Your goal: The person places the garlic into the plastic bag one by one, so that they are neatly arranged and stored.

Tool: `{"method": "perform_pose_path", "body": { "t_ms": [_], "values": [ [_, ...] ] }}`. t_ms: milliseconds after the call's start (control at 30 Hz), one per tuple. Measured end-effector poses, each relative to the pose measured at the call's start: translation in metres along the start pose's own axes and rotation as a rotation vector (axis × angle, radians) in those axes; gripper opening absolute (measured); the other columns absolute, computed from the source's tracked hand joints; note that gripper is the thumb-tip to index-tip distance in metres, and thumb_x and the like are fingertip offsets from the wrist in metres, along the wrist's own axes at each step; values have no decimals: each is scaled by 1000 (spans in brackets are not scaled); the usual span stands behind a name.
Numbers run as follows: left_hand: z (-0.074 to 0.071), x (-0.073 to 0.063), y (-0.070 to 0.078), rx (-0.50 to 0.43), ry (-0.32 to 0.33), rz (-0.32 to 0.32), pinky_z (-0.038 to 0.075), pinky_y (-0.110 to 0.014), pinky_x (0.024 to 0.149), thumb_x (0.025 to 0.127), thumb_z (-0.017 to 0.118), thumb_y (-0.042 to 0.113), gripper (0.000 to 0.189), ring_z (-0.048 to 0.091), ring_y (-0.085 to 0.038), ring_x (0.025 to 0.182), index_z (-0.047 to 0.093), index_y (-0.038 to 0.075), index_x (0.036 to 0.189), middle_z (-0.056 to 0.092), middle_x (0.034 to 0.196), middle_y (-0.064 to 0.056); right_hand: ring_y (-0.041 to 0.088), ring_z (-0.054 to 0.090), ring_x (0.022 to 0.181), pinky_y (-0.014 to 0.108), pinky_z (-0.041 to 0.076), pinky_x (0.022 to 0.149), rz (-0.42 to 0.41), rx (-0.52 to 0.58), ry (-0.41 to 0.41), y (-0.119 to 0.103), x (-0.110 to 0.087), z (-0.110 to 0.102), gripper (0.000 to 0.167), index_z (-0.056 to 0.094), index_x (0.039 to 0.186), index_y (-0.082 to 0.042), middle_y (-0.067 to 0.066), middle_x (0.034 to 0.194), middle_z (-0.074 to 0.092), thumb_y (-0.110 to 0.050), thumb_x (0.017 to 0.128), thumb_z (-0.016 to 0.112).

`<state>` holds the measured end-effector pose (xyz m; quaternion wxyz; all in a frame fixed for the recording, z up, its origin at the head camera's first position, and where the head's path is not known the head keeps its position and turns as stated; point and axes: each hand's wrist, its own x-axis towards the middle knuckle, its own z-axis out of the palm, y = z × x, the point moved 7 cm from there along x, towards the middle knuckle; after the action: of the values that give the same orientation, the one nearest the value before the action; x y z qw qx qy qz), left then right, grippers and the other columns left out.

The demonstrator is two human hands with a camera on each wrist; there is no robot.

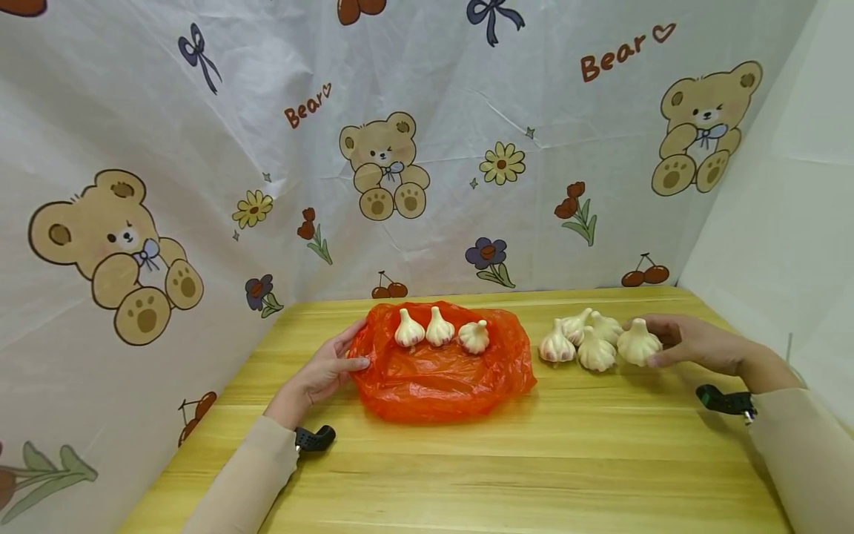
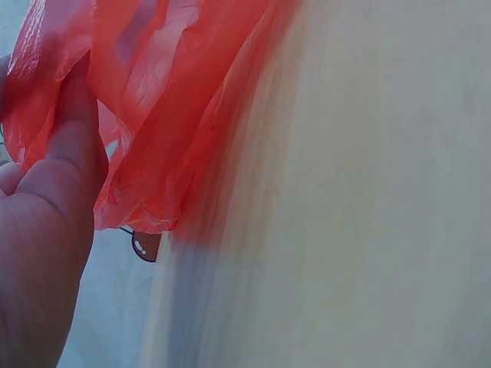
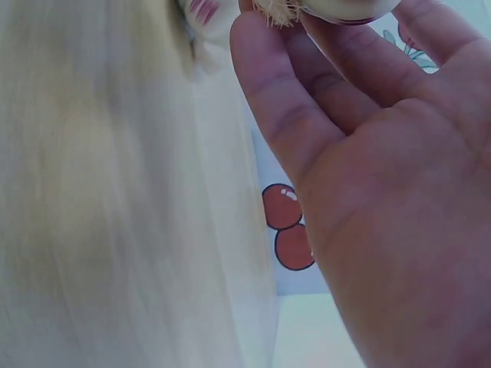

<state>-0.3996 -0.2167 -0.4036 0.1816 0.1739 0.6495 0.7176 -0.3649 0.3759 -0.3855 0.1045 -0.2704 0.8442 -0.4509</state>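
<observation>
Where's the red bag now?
In the head view, the red bag lies centrally on the table, the left hand gripping its left side, the garlic pile to its right.

Left hand (image 2: pixel 50 218)'s got a crinkly, kinda see-through red bag (image 2: pixel 180 84) pinched at the left, pale wood counter (image 2: pixel 368 192) fills the right, and a dark-red printed shape (image 2: pixel 146 245) peeks out just under the bag.

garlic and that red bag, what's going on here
A person is handling garlic bulbs and a bag at a wooden table. Their left hand grips the side of the red plastic bag, where three bulbs lie within the opened-out plastic. Their right hand holds another bulb beside a cluster of four more.
</observation>
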Motion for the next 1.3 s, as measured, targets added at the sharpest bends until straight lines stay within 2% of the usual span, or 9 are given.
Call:
{"method": "perform_pose_path", "body": {
  "t_ms": [133, 233, 333, 467, 600, 767, 900, 1133, 1300],
  "values": [
    [0, -1, -1, 4, 8, -4, 59, -37, 99, 93, 69, -6, 94, 50, -30, 140, 19, 26, 166, 21, 172, -10, 0, 62, 117, 18, 55, 92, -4, 32, -21, -7, 3, 2, 62, 37, 150, 9, -16, 135, 63, 1, 96, 65],
    [-1, 0, -1, 8, 8, 0, 59, -37, 99, 93, 68, -6, 93, 46, -34, 144, 19, 26, 166, 21, 172, -9, -6, 58, 121, 15, 54, 94, 20, 14, -5, -12, 6, 1, 64, 38, 152, 6, -22, 137, 60, -2, 96, 67],
    [-1, 1, -1, 11, 4, 8, 59, -36, 99, 94, 67, -7, 92, 45, -35, 145, 20, 26, 166, 21, 172, -9, -5, 59, 121, 17, 55, 93, 28, 25, 10, -18, 11, 2, 62, 41, 151, 3, -22, 136, 61, -1, 95, 68],
    [-2, 2, 0, 3, 2, 15, 59, -36, 98, 94, 65, -9, 91, 49, -29, 140, 20, 25, 166, 22, 172, -10, -3, 61, 120, 19, 57, 94, -20, 33, 0, -28, 23, 5, 60, 42, 149, 6, -14, 137, 62, 1, 95, 67],
    [-3, 2, -2, 0, 12, 8, 59, -36, 98, 95, 64, -10, 91, 54, -25, 135, 21, 25, 166, 22, 171, -10, -8, 57, 121, 15, 54, 95, -44, 13, 6, -38, 33, 10, 64, 37, 150, 11, -12, 140, 58, -1, 95, 68],
    [-3, 2, -2, 6, 16, 11, 59, -34, 99, 94, 65, -9, 92, 52, -24, 135, 19, 24, 167, 19, 172, -11, 2, 63, 120, 20, 57, 95, -98, 56, -50, -49, 47, 19, 58, 39, 150, 8, -10, 137, 62, 2, 98, 63],
    [-3, 3, -2, 7, 4, 23, 58, -34, 99, 93, 66, -9, 94, 48, -26, 139, 17, 23, 167, 15, 173, -11, 2, 63, 118, 21, 58, 95, -102, 80, -55, -55, 58, 23, 56, 42, 150, 1, -14, 136, 63, 1, 98, 63],
    [-3, 2, -1, 0, 5, 11, 59, -34, 98, 94, 66, -8, 93, 51, -27, 137, 18, 23, 167, 16, 173, -12, 9, 65, 115, 26, 59, 95, -107, 134, -61, -62, 76, 34, 59, 37, 150, 8, -5, 134, 64, 1, 98, 64],
    [-2, 0, -1, -12, 12, 6, 59, -34, 97, 94, 65, -9, 92, 52, -28, 137, 18, 24, 167, 17, 172, -11, 10, 65, 117, 24, 58, 96, -91, 130, -42, -68, 92, 41, 60, 38, 151, 5, 3, 136, 64, -3, 99, 65]
  ]
}}
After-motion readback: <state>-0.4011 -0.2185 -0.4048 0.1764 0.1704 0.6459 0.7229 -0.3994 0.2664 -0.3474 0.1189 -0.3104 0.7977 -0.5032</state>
